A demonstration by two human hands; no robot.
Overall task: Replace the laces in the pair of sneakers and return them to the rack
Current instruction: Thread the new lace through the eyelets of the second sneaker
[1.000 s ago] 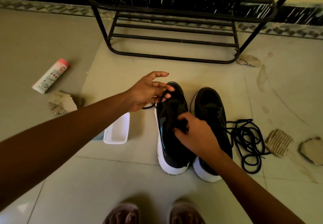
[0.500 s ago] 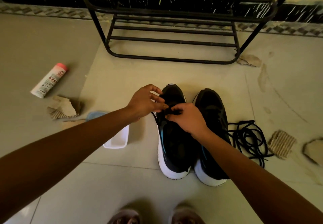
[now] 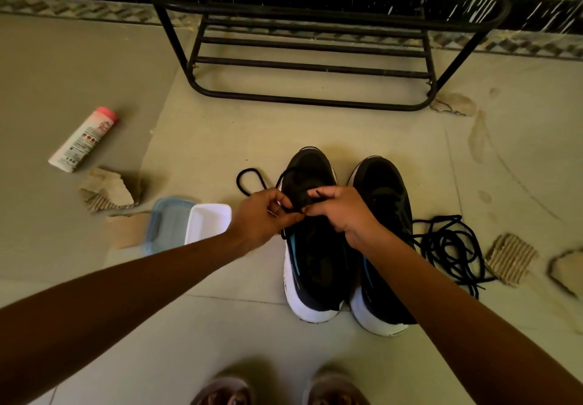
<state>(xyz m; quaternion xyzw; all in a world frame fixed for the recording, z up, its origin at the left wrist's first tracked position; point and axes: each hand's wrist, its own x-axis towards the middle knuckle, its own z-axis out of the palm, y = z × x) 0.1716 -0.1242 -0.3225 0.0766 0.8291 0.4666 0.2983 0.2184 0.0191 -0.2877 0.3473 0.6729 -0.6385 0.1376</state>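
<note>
- Lace [image 3: 250,169]: thin, soft cord, very light, with no stiffness to push with. My call: take it close to the tip to feed an eyelet.
- Left hand [image 3: 265,215] and right hand [image 3: 340,212] meet over the sneaker [image 3: 315,272]. Fingers [image 3: 277,196] of both are curled and pinching the lace. A slack loop lies on the floor [image 3: 315,126] just left of the toe.
- Sneaker: black soft upper on a firmer white sole, probably light. It stands mid-floor, toe toward the rack [image 3: 315,101], with the other sneaker [image 3: 381,190] just beside it. For carrying, I'd grab the heel collar.
- Spare lace [image 3: 448,246]: tangled pile just right of the other sneaker, so it will likely snag when pulled.
- Floor: hard, smooth tile with grout lines and some stained patches. Nothing on it should roll.
- Rack: black tube frame with bar shelves, at the far edge of the floor against the wall.
- Clutter on the left: bottle [image 3: 83,139] lying down, tray [image 3: 208,221], lid [image 3: 167,224]. Cardboard scraps [image 3: 107,190] lie on both sides.
</note>
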